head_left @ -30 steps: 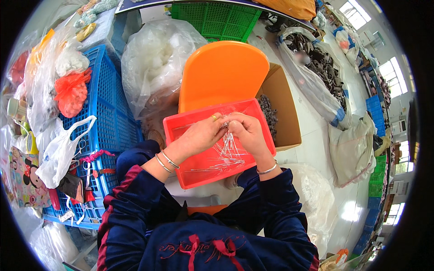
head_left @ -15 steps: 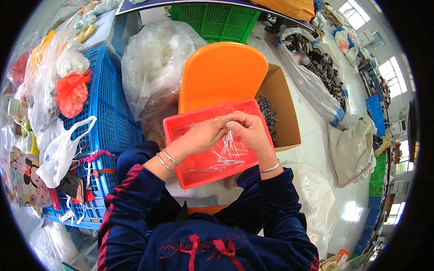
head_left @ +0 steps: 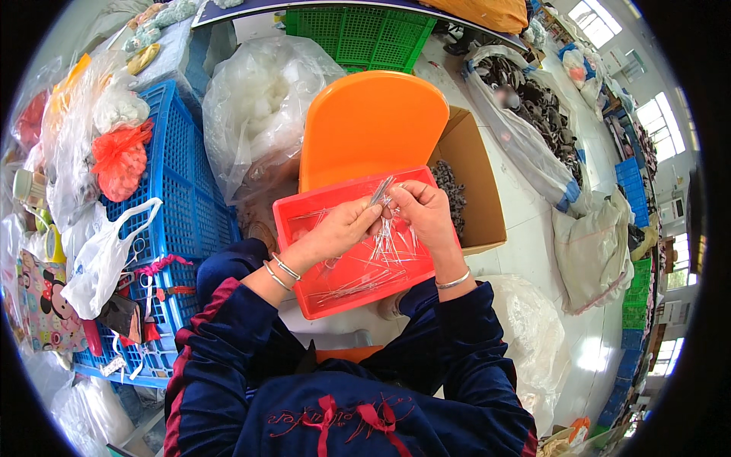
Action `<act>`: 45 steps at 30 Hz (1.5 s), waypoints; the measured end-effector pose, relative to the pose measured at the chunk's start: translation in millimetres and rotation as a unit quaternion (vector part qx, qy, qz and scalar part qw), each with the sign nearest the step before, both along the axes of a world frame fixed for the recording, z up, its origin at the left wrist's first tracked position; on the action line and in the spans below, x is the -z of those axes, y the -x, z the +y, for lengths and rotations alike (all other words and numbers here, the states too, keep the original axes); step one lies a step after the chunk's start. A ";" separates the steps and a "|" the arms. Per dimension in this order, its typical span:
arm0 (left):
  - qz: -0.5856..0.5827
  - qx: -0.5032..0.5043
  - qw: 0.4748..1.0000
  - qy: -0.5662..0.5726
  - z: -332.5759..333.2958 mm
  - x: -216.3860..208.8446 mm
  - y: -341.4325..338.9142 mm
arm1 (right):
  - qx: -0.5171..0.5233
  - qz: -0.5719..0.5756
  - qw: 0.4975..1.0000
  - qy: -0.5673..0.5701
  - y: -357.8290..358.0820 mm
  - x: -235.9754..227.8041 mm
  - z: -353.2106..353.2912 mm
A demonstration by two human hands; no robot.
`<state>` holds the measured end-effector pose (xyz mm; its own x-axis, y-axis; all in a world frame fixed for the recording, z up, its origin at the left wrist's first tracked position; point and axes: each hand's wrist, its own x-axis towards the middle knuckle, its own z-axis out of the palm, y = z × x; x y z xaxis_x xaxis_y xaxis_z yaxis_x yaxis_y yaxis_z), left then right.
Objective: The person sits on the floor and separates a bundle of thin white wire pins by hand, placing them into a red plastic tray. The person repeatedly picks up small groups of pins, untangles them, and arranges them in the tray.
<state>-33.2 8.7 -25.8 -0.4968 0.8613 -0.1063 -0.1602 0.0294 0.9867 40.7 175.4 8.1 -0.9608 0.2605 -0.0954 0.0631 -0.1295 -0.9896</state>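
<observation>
A shallow red plastic tray (head_left: 301, 293) rests across my lap, with several thin silvery wire-like strands (head_left: 358, 286) scattered in it. My left hand (head_left: 346, 228) is over the tray, its thumb and fingers closed on a slim grey bundle (head_left: 380, 190) of what looks like thin metal wires, slanting up to the right. Close by, my right hand (head_left: 428, 215) has thumb and forefinger pinched near the bundle. Whatever lies between those fingertips is too small to make out. More pale strands (head_left: 387, 242) show just below my hands.
An orange chair back (head_left: 373, 126) rises just beyond the tray. Beside it stand an open cardboard box (head_left: 478, 190) of dark grey fuzzy pieces and a clear bag (head_left: 263, 107) of white stuffing. Blue crates (head_left: 179, 190) stand left; a pale sack (head_left: 590, 255) lies right.
The grey bundle now sticks up plainly from my left fingers, where the hands covered most of it before. My right hand has drawn slightly away from the left.
</observation>
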 end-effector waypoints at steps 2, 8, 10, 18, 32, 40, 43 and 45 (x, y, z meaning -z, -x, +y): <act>0.002 0.002 1.000 -0.024 0.7 3.8 -2.8 | -0.017 0.001 1.000 -0.005 0.5 1.0 -1.4; 0.004 0.014 0.999 -0.047 2.2 9.8 -2.8 | -0.029 0.010 0.999 -0.011 0.1 5.8 -0.1; 0.003 0.020 0.999 -0.038 1.8 9.8 -1.8 | -0.028 0.008 1.000 -0.009 -0.2 5.0 -0.4; 0.015 -0.023 0.999 -0.043 6.5 23.0 -1.4 | 0.030 -0.001 0.999 -0.014 0.9 1.8 -4.6; 0.012 -0.017 0.999 -0.044 8.7 21.5 -3.2 | 0.006 -0.004 1.000 0.017 0.4 8.0 2.3; 0.033 -0.029 0.999 -0.029 9.7 20.5 -2.6 | -0.046 0.035 0.998 0.018 1.2 6.7 -5.8; 0.036 -0.034 0.997 -0.053 10.6 23.4 -2.9 | -0.056 0.034 0.998 0.024 1.4 12.5 -3.9; 0.027 -0.041 0.997 -0.066 11.5 25.8 -3.7 | -0.061 0.016 0.997 0.044 0.2 15.7 1.3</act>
